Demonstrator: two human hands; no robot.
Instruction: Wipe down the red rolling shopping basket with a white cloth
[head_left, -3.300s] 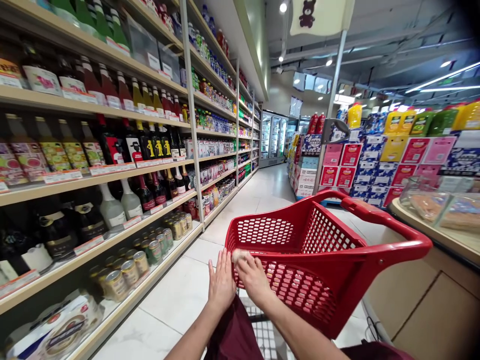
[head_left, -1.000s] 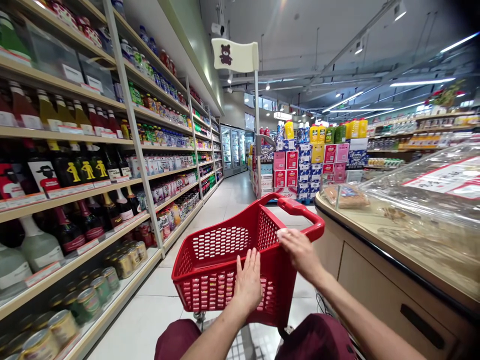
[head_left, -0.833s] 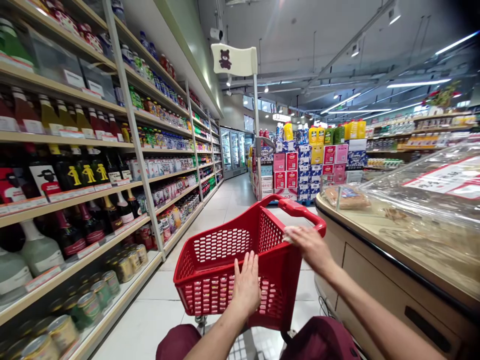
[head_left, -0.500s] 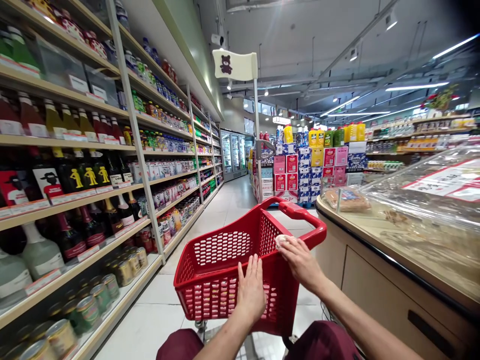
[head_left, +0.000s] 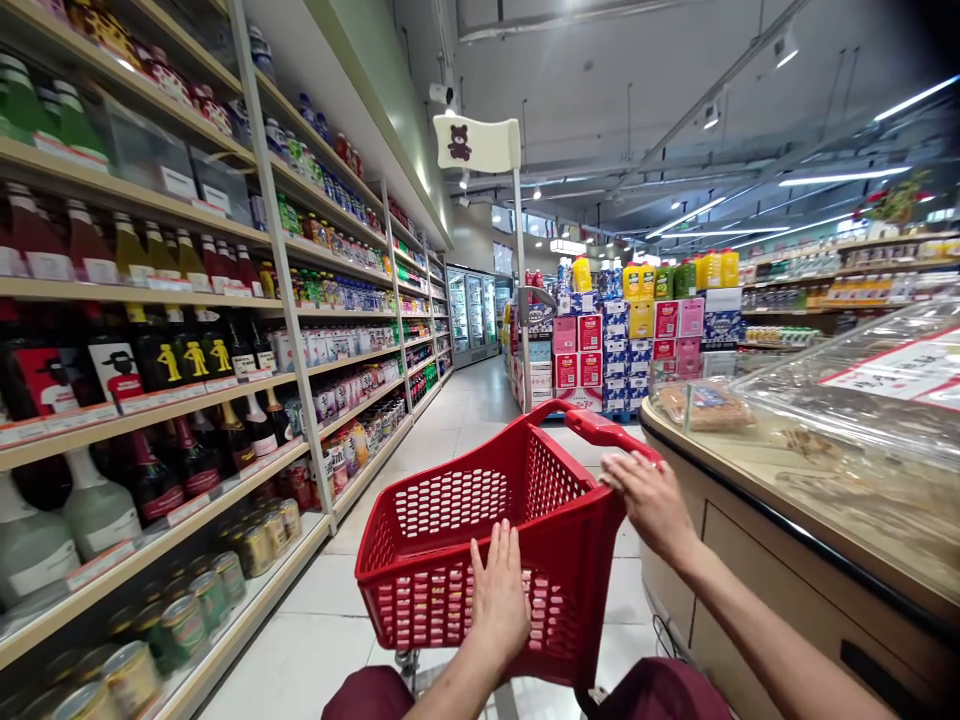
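Clasping a pale wad (head_left: 613,470) (cloth-like), the right grip (head_left: 654,500) meets the red cart (head_left: 566,570). The left grip (head_left: 499,597) — flat, empty — touches its side.

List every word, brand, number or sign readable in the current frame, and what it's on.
No wording is clear enough to quote.
Black bottles: labels blurred.
Shelf price tags: too small.
Stacked cartons: print too small.
Red-and-white sign over the counter: blurred.
Cream flag: bear picture, no words visible.
Red cart: no readable lettering.

One red cart (head_left: 562,565), one cloth (head_left: 611,469), one bear sign (head_left: 484,145), three yellow-figure bottles (head_left: 196,358)
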